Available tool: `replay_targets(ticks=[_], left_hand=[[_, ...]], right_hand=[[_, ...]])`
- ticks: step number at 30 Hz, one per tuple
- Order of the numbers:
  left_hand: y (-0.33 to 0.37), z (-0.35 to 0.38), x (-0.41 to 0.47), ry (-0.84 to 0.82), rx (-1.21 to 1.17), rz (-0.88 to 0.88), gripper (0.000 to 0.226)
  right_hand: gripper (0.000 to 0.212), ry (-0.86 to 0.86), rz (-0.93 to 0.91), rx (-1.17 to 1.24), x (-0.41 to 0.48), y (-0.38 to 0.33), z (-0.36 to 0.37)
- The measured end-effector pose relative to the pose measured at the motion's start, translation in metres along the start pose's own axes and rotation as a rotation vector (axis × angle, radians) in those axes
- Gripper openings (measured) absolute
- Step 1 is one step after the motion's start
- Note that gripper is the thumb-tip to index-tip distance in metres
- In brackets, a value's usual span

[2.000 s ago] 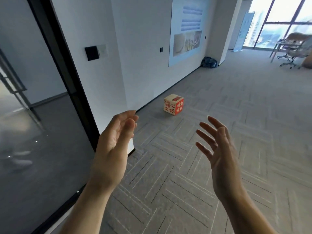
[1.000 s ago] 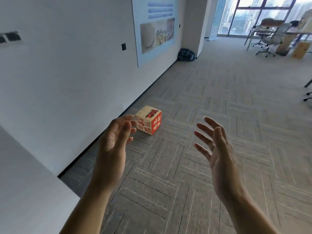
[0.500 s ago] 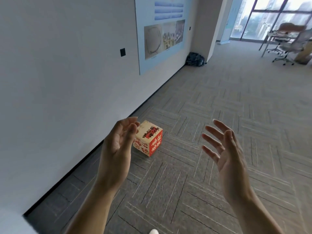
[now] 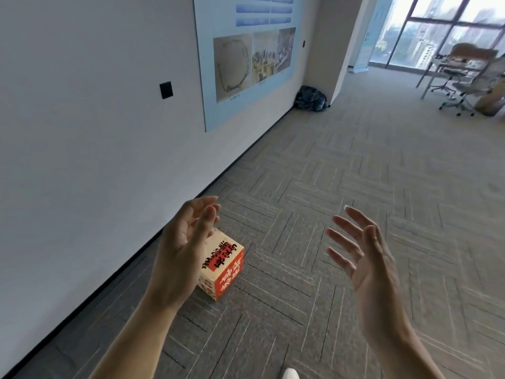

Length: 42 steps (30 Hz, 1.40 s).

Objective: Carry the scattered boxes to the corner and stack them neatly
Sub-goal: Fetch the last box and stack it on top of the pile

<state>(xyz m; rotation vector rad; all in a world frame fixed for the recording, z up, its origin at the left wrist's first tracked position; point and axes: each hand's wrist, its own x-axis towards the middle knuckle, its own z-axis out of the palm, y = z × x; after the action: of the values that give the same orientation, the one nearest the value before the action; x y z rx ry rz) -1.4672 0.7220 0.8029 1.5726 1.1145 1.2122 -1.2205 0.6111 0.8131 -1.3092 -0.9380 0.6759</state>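
Observation:
A small cream and red box [image 4: 222, 266] with dark lettering lies on the grey carpet close to the white wall. My left hand [image 4: 184, 247] hovers in front of it, fingers apart and palm turned inward, and hides the box's left part. Out to the right my right hand [image 4: 363, 258] is held up with spread fingers and nothing in it, well clear of the box. Neither hand touches the box as far as I can tell.
The white wall [image 4: 95, 132] runs along the left with a large poster [image 4: 246, 56] and a black switch plate [image 4: 166, 90]. A dark bag [image 4: 311, 99] lies at the far corner pillar. A desk and office chairs [image 4: 464, 75] stand at the back right by the windows.
I have walked along the wall toward the box; it has gone from several paces ahead to just beyond my left hand. Both hands stay raised and open.

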Motion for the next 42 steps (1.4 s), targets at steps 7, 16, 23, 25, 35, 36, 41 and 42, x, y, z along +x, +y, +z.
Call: replay_targets(ticks=[7,16,23,25,35,36,41,42], left_hand=[[-0.052,0.061,0.127,0.159,0.081,-0.120,0.048],[-0.107,0.084,0.257,0.409,0.138,-0.195,0.059],[-0.181,0.074,0.375,0.585,0.095,-0.280,0.062],[-0.191,0.072,0.418,0.644,0.070,-0.267,0.060],[-0.237,0.033,0.516,0.947,0.162,-0.389,0.058],[-0.248,0.030,0.509,1.012,0.175,-0.442,0.057],[-0.282,0.066,0.451,1.495,0.181,-0.662,0.048],[-0.286,0.078,0.445,1.583,0.151,-0.697,0.045]], right_hand=[[0.090,-0.174,0.075,0.032,0.199,0.056,0.003],[0.079,-0.492,-0.006,-0.050,0.406,0.087,0.081],[0.075,-0.715,0.012,-0.104,0.540,0.142,0.195],[0.069,-0.742,-0.003,-0.099,0.579,0.149,0.221],[0.059,-1.104,0.020,-0.115,0.707,0.208,0.376],[0.059,-1.173,0.025,-0.118,0.714,0.222,0.396],[0.064,-1.558,0.038,-0.155,0.725,0.291,0.478],[0.069,-1.610,0.034,-0.172,0.725,0.301,0.489]])
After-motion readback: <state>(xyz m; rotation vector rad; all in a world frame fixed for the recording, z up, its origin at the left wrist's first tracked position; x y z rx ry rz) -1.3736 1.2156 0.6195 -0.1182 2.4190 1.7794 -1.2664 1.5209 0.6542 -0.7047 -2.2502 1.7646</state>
